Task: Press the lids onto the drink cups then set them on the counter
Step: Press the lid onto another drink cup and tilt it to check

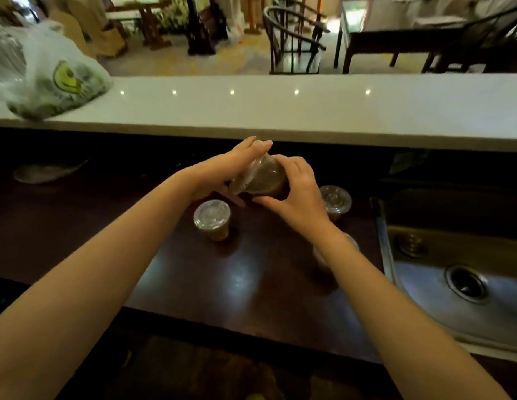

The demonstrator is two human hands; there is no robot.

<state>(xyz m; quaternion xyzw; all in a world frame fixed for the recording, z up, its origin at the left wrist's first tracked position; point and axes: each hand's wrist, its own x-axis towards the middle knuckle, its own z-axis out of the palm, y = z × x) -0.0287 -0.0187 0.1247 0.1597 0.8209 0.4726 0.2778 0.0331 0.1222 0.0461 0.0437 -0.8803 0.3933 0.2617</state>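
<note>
A clear cup of brown drink (267, 180) is at the middle of the dark worktop (240, 272), below the white counter (280, 111). My right hand (294, 194) grips the cup's side and rim. My left hand (222, 174) holds a clear plastic lid (251, 171) tilted against the cup's left rim, not seated flat. A lidded cup (212, 219) stands to the near left. Another lidded cup (335, 200) stands to the right, behind my right wrist. A further cup (351, 243) is mostly hidden by my right forearm.
A steel sink (459, 284) lies at the right end of the worktop. A white plastic bag (46, 76) rests on the counter's left end. Beyond the counter stand dark chairs (294, 44) and a table (395, 33). A pale cloth (46, 171) lies at far left.
</note>
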